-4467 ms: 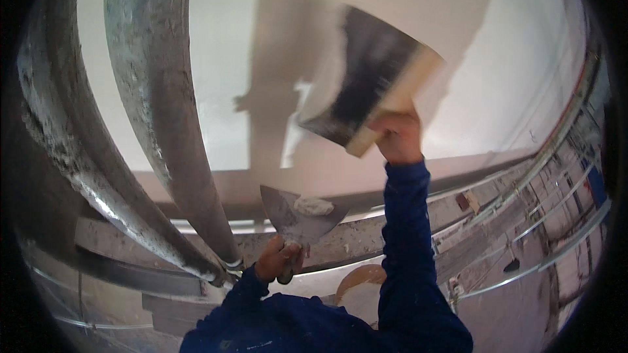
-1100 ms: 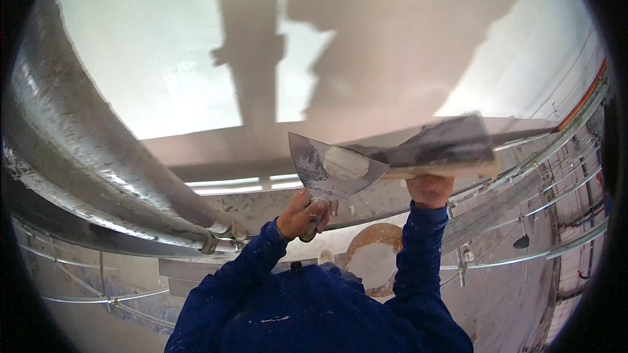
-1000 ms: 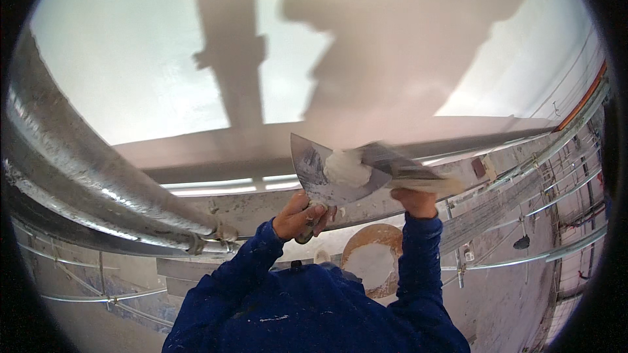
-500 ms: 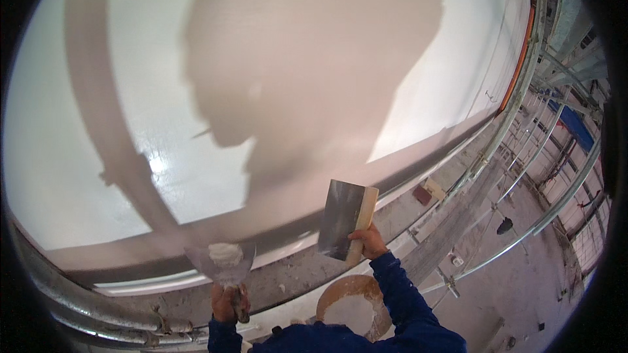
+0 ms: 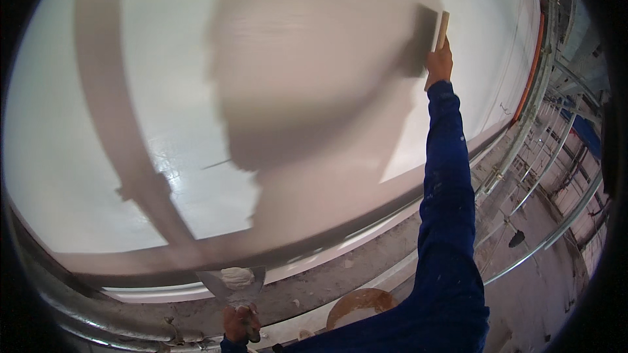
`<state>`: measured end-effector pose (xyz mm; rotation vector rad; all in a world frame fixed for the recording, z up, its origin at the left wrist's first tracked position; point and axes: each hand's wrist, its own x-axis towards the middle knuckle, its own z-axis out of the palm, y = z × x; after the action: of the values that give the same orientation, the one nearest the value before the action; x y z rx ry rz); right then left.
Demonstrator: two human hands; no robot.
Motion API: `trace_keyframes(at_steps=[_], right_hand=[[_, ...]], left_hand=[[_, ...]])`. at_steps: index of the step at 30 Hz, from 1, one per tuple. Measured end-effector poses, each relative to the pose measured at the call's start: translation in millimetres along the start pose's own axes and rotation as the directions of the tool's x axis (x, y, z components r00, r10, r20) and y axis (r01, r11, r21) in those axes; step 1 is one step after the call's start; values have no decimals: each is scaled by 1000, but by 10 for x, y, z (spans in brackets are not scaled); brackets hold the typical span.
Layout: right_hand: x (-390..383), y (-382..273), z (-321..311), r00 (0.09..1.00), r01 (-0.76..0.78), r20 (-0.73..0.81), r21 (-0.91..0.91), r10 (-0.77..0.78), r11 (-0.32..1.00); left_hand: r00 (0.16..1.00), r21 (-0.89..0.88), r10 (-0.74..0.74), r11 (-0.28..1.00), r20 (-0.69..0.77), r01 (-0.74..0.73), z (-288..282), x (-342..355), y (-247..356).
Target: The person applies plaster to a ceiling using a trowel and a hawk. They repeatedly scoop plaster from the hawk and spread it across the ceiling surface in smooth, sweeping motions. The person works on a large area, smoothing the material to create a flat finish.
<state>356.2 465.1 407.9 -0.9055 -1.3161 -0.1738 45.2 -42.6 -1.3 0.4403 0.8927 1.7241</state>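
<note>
My right hand (image 5: 440, 65), at the end of an outstretched arm in a blue sleeve, grips a wide plastering blade (image 5: 443, 29) by its pale handle strip. The blade is against or very close to the white wall (image 5: 314, 72); its dark shadow lies just left of it. Low at the left, my left hand (image 5: 239, 324) is closed round the handle of a putty knife (image 5: 256, 282). A lump of white filler (image 5: 237, 278) rests on that knife's flared metal blade. Shadows of my head and arm cover much of the wall.
A round tub with a brown rim (image 5: 386, 297) stands below me, partly hidden by my sleeve. Scaffold tubes (image 5: 562, 229) run along the right, with more pipes (image 5: 98, 320) at lower left. A dusty ledge (image 5: 314, 294) lies under the wall.
My right hand has swung up and forward with the plastering blade, from above the ledge to the upper wall. My left hand with the putty knife sits slightly lower in view.
</note>
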Motion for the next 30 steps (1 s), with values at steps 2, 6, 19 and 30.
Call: trace_keyframes(at_steps=[2, 6, 19, 30], right_hand=[[0, -143, 219, 999, -54, 8, 5, 54, 999], [-236, -715, 488, 997, -71, -2, -28, 71, 997], [-1818, -3832, 1062, 988, -69, 135, -72, 79, 995], [-3158, -5811, 1272, 940, 123, 311, 82, -143, 989]], left_hand=[[1000, 99, -11, 995, 21, 8, -189, -41, -29], [998, 67, -67, 996, 12, 66, -326, -134, 132], [941, 208, -254, 955, 222, 209, -1128, -250, 600], [927, 316, -85, 948, 366, -38, -973, -396, 797]])
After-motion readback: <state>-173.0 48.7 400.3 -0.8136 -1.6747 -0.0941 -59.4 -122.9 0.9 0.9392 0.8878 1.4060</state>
